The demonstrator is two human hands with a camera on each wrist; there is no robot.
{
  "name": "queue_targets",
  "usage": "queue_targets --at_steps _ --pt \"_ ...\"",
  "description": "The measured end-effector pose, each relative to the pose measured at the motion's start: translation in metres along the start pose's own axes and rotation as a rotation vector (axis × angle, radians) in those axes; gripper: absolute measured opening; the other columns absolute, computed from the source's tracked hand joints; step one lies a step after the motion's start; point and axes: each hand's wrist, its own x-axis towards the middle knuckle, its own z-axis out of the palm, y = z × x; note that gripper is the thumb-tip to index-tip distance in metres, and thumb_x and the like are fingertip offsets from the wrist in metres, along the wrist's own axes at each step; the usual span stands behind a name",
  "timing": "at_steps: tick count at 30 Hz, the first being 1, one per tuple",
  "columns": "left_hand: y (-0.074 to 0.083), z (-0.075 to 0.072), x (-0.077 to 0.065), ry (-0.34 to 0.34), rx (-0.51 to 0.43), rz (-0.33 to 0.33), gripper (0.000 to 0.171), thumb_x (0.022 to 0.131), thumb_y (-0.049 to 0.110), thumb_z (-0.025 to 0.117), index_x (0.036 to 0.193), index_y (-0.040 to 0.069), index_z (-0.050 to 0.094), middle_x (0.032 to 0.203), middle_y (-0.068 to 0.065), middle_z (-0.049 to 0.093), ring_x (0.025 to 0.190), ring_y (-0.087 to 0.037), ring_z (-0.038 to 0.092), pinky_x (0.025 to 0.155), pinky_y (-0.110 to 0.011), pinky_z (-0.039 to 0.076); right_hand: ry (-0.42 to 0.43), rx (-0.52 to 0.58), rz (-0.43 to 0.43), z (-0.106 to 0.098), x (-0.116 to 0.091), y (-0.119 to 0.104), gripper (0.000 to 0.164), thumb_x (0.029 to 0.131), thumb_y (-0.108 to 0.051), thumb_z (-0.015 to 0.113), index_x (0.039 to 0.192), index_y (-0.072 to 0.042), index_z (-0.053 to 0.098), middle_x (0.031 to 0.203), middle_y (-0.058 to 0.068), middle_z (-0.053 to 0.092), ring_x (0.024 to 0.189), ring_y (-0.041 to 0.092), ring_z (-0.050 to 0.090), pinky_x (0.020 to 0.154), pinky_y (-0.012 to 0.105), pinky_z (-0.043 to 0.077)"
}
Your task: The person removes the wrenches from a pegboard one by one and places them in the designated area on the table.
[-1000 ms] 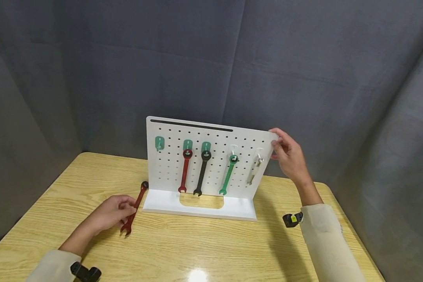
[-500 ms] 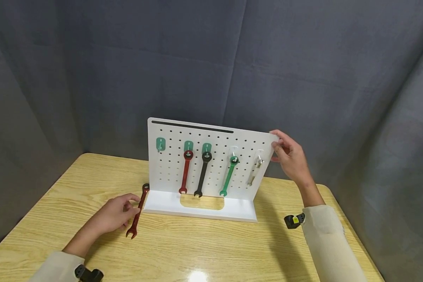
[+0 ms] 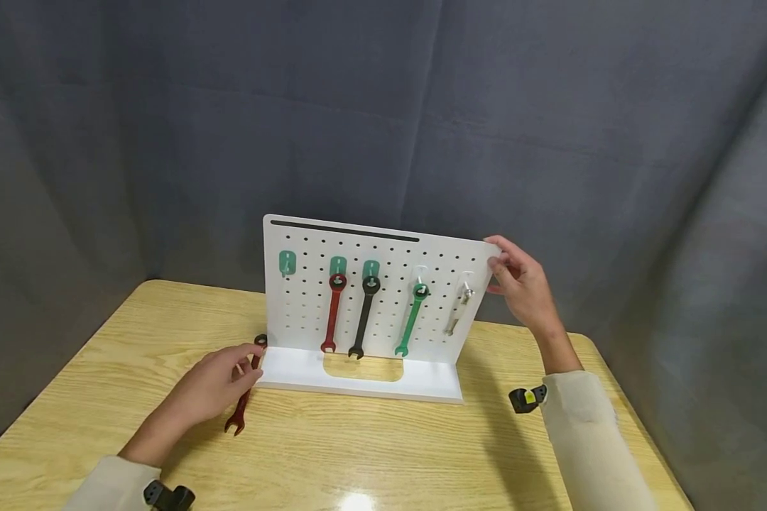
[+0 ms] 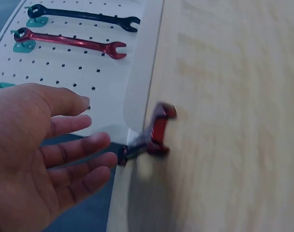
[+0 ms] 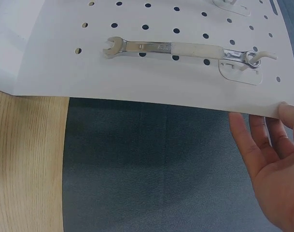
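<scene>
My left hand (image 3: 214,383) hovers over a red wrench (image 3: 238,415) on the table beside the left end of a white pegboard stand (image 3: 307,342). In the left wrist view its fingers (image 4: 81,147) are spread and loosely bent with nothing between them, and the wrench's open end shows past them. The hand covers part of the shaft in the head view. My right hand (image 3: 525,287) grips the pegboard's top right corner, thumb on the front and fingers behind the edge. In the right wrist view a silver wrench (image 5: 147,47) hangs near that edge.
Another red wrench (image 3: 332,316), a black wrench (image 3: 364,319) and a green wrench (image 3: 411,323) hang on the board's hooks. A bare green hook (image 3: 287,263) sits at upper left. The wooden table (image 3: 371,454) ends at a grey curtain (image 3: 332,128).
My left hand has moved right, from around the red wrench to above its shaft, its fingers loosening. The wrench's open end has shifted slightly right. My right hand stays at the corner.
</scene>
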Motion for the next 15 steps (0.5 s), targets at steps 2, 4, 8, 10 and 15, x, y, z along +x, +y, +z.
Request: queue_targets --at_steps 2,4,8,10,15 --pt "0.004 0.002 0.003 0.023 0.002 0.016 0.029 0.1 0.013 0.069 0.126 0.002 0.066 0.089 0.003 0.063 0.079 -0.013 0.059 0.064 -0.033 0.05 -0.002 0.004 0.006 0.001 0.001 0.002 0.037 0.106 -0.004 0.055 0.143 -0.009 0.058 0.104 0.021 0.06 0.094 0.024 0.063 0.074 0.032 0.061" --pt "0.007 0.004 0.007 0.028 -0.014 0.029 0.029 0.1 0.012 0.069 0.126 0.001 0.066 0.09 0.002 0.063 0.081 -0.015 0.059 0.066 -0.033 0.051 -0.002 0.0 0.014 0.002 0.001 0.002 0.037 0.106 -0.003 0.055 0.143 -0.008 0.058 0.104 0.022 0.059 0.093 0.025 0.063 0.074 0.034 0.061" --pt "0.017 0.014 0.018 0.012 -0.045 0.063 0.03 0.1 0.011 0.068 0.127 0.0 0.065 0.092 0.001 0.064 0.082 -0.016 0.06 0.067 -0.033 0.052 0.008 0.004 0.02 0.002 -0.001 -0.005 0.036 0.106 0.002 0.053 0.141 -0.003 0.057 0.103 0.026 0.058 0.093 0.029 0.062 0.073 0.031 0.061" --pt "0.021 0.02 0.025 0.026 -0.04 0.079 0.032 0.099 0.011 0.069 0.129 0.001 0.065 0.096 -0.002 0.066 0.084 -0.017 0.061 0.069 -0.034 0.053 0.006 0.01 0.02 0.002 -0.002 -0.015 0.036 0.106 0.003 0.052 0.141 0.0 0.056 0.103 0.028 0.057 0.093 0.031 0.061 0.073 0.029 0.061" --pt "0.034 0.032 0.045 0.115 -0.07 0.105 0.051 0.097 0.01 0.072 0.145 0.007 0.054 0.108 -0.009 0.065 0.095 -0.023 0.062 0.078 -0.041 0.055 -0.01 -0.009 0.031 0.002 -0.005 -0.033 0.037 0.105 0.003 0.053 0.142 -0.001 0.055 0.103 0.026 0.058 0.094 0.031 0.062 0.076 0.037 0.061"
